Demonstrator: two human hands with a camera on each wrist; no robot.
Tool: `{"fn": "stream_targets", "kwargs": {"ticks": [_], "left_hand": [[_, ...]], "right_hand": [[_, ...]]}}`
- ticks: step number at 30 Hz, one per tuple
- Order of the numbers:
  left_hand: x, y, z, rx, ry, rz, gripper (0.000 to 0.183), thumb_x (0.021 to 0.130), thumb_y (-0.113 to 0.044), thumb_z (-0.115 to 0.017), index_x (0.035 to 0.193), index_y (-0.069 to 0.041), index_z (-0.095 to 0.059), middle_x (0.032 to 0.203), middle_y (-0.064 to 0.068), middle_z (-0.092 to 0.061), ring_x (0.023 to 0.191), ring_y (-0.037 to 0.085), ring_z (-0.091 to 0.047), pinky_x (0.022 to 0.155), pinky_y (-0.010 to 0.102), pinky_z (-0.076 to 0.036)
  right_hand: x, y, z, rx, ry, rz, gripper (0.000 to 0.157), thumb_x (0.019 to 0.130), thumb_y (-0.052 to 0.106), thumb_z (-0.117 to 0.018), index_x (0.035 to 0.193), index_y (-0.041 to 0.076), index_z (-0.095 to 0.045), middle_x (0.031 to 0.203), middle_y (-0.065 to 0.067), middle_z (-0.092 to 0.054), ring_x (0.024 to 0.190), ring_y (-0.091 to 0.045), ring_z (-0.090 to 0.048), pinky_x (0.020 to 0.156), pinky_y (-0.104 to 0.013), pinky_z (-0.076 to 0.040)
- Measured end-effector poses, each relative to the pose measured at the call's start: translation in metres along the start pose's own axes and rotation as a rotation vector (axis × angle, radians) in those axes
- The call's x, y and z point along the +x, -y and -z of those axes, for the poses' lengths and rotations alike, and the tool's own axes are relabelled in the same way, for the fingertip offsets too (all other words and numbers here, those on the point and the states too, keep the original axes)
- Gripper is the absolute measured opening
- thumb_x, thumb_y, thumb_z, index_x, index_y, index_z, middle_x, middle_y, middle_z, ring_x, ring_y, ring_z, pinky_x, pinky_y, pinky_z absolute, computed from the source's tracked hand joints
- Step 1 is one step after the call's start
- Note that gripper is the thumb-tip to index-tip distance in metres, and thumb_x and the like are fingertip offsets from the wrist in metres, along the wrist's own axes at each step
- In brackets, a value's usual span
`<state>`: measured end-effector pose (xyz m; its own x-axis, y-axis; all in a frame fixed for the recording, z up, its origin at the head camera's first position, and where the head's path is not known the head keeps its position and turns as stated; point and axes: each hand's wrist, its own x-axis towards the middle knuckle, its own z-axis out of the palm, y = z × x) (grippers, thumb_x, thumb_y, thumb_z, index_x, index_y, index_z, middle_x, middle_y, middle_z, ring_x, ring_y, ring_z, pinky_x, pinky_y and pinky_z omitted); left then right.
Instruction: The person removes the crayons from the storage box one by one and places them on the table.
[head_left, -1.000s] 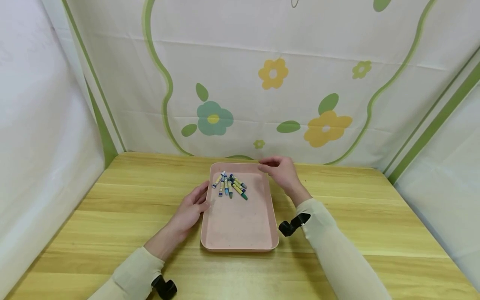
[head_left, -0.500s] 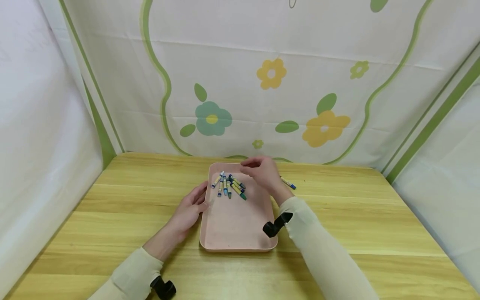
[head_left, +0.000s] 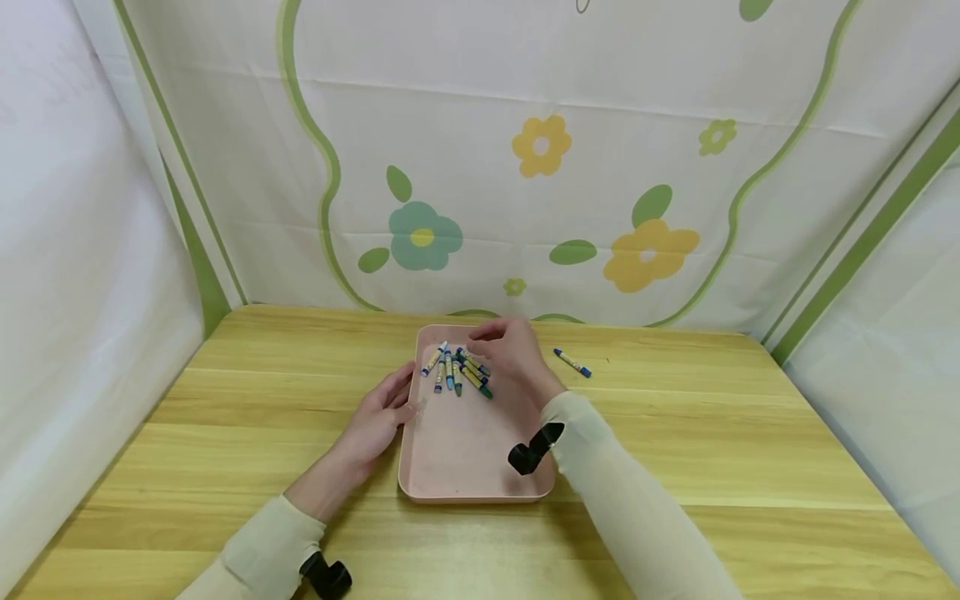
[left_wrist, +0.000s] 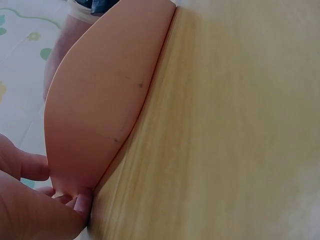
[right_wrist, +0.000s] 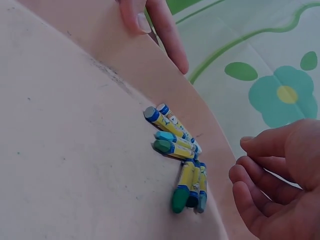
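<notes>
Tray [head_left: 476, 450]: your left hand [head_left: 377, 419] grips its side | crayons [head_left: 457, 377]: inside | your right hand [head_left: 513, 348]: near them, loosely curled, slightly parted, holding nothing

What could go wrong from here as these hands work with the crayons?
The crayons lie bunched together in the tray, so the right hand might knock several while picking one. The lone crayon lies loose on the table; a brush from the right sleeve could set it rolling.
</notes>
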<state>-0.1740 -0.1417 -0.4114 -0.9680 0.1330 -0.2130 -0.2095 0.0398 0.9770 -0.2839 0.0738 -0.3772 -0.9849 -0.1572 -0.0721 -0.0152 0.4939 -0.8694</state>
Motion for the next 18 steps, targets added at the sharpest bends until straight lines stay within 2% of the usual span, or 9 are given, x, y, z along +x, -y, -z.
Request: {"fn": "stream_targets", "kwargs": {"ticks": [9,18], "left_hand": [[0.003,0.004,0.001,-0.024,0.001,-0.005,0.067,0.108,-0.001,-0.045,0.17,-0.012,-0.022,0.178,0.011,-0.021,0.166,0.034,-0.021,0.134,0.052,-0.023],[0.004,0.004,0.001,-0.028,0.005,-0.011,0.067,0.108,0.0,-0.045,0.17,-0.011,-0.022,0.178,0.012,-0.021,0.166,0.034,-0.02,0.134,0.052,-0.023]], "right_hand": [[0.002,-0.007,-0.006,0.001,-0.015,-0.062,0.018,0.096,0.015,-0.08,0.114,0.012,-0.082,0.113,-0.005,-0.077,0.101,-0.021,-0.072,0.086,-0.032,-0.061],[0.005,-0.014,-0.01,-0.016,-0.047,-0.104,0.014,0.092,0.011,-0.082,0.107,0.01,-0.083,0.117,-0.006,-0.077,0.096,-0.02,-0.072,0.076,-0.028,-0.059]]}}
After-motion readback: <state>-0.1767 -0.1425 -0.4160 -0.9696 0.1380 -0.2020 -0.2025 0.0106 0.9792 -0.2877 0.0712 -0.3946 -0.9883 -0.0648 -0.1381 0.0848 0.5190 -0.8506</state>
